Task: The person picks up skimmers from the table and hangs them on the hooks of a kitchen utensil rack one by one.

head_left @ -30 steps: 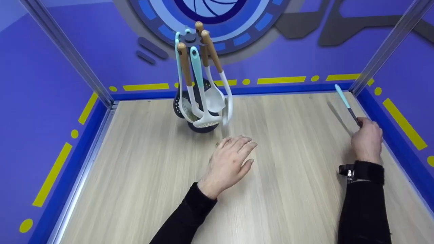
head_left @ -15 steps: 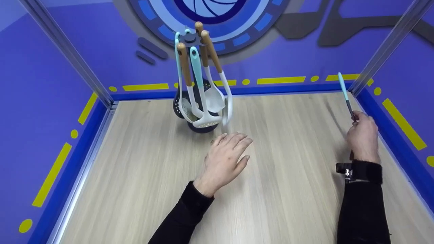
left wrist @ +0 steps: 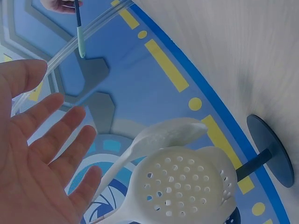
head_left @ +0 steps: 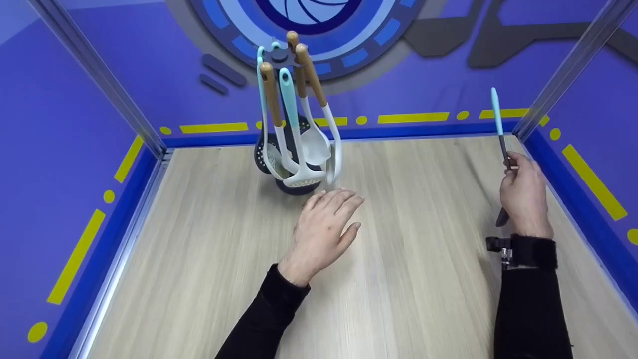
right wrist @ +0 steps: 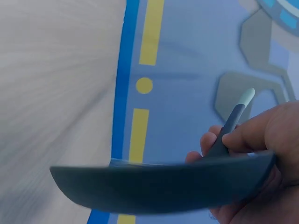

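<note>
Right hand point(head_left: 522, 197) grip pinching upright spatula point(head_left: 498, 127); left hand point(head_left: 324, 229), fingers spread, near utensil rack point(head_left: 294, 124).

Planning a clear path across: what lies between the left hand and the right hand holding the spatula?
Only bare tabletop between the left hand and the right hand holding the spatula, per the head view.

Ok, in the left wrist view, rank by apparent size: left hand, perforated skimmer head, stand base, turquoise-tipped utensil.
1. Left hand, though nearness to the camera inflates it.
2. Skimmer head.
3. Stand base, partly cut off.
4. Turquoise-tipped utensil, far away in the right hand.
</note>
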`<state>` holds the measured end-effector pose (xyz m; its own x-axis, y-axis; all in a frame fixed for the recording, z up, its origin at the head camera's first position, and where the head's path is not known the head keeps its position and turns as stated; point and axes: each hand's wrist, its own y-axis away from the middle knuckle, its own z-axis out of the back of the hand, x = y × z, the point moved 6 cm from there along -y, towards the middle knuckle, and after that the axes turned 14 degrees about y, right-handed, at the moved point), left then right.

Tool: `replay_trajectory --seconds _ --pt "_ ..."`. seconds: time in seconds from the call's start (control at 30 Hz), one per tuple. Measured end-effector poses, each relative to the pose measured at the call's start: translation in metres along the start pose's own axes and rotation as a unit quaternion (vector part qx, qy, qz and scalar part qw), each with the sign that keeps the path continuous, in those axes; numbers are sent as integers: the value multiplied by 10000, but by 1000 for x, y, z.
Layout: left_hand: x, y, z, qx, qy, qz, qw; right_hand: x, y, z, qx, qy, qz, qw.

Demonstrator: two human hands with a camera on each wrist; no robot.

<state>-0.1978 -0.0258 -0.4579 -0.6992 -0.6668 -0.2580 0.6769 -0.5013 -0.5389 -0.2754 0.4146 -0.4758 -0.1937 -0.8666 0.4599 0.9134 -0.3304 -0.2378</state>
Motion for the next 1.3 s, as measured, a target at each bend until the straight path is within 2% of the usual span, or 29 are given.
replay_trajectory --seconds 0.43,0.83,1.3 --pt "7 -1 9 -180 90 53 9998 22 8 8 -77 -312 176 9993" --pt "15 -2 18 -119 50 253 9996 50 17 15 -315 -533 346 9975" --pt "22 -2 28 -341 -30 202 9992 88 36 25 -556 -691 647 9940"
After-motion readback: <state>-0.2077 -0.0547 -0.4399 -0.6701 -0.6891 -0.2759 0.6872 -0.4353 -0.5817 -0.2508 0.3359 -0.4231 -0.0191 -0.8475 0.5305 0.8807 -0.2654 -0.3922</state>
